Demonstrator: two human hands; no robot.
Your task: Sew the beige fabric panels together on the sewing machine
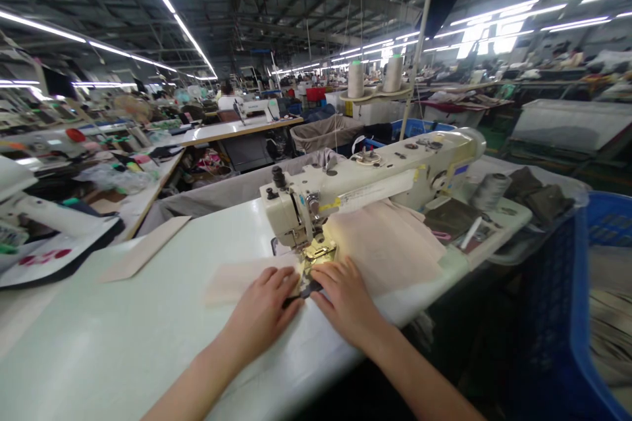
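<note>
My left hand (264,306) lies palm down on a beige fabric strip (224,284), its fingers stretched toward the needle area and its thumb apart. My right hand (348,299) rests just right of the needle area, fingertips on the edge of a larger beige fabric piece (390,243) and thumb spread. Between the two hands shows the dark and shiny metal plate under the presser foot (318,253) of a white sewing machine (365,174). The lamp lights this spot yellow. My fingertips partly hide where the fabric meets the foot.
Another beige strip (148,248) lies on the pale table (162,335) to the left. A grey thread cone (491,192), dark cloth and small tools sit at the machine's right end. A blue crate (553,302) stands at right, and a cloth-lined bin (207,191) behind the table.
</note>
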